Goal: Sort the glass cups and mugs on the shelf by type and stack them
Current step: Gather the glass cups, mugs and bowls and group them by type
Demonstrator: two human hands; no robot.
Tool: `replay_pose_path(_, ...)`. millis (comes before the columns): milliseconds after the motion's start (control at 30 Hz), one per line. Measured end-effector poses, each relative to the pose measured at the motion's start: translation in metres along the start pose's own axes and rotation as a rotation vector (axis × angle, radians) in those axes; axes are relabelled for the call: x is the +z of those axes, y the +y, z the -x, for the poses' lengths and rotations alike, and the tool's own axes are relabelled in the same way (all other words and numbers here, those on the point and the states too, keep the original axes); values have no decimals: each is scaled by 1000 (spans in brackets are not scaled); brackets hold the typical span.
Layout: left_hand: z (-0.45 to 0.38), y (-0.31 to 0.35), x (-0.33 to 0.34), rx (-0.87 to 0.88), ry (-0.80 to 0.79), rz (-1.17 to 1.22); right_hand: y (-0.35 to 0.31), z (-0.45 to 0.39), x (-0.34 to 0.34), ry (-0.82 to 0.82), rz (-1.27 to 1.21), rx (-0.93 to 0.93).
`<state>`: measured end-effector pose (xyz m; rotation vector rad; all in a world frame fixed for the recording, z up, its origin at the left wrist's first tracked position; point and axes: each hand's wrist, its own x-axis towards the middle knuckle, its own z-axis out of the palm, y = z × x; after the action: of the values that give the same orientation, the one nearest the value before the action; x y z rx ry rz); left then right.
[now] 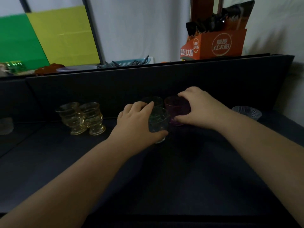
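The only writing I can read is on the orange carton (218,45) up on the ledge behind the shelf: white Chinese characters, 草原红太阳, printed on its front face and again inside a round emblem on the side; dark packets stick out of its top, their print too dim to read.

My left hand (134,122) is wrapped around a greenish glass cup (158,123), thumb low on the near side, fingers over the rim. My right hand (199,107) is closed on a purple glass cup (176,111), which stands just beside the green one on the dark shelf (181,170). Behind them I see the rim of a third cup (153,100), clear or smoky, mostly hidden by my fingers; I cannot tell its colour for sure.

To the left, two amber footed mugs (82,118) stand touching each other. At the right, a clear ribbed cup (248,111) sits near the back panel, partly cut by my forearm. A pale blurred shape (5,125) at the far left edge is too faint to name.
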<state>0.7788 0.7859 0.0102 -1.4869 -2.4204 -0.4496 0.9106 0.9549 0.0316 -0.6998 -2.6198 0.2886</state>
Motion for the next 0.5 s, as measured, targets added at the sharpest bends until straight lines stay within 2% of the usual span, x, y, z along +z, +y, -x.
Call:
replay_pose_path(233,39,-18,-18,20,42,13,-19,57,-17,91,5,-42)
replay_pose_path(500,114,-78,-54,1,90,31,-111,94,10,186,65,-98)
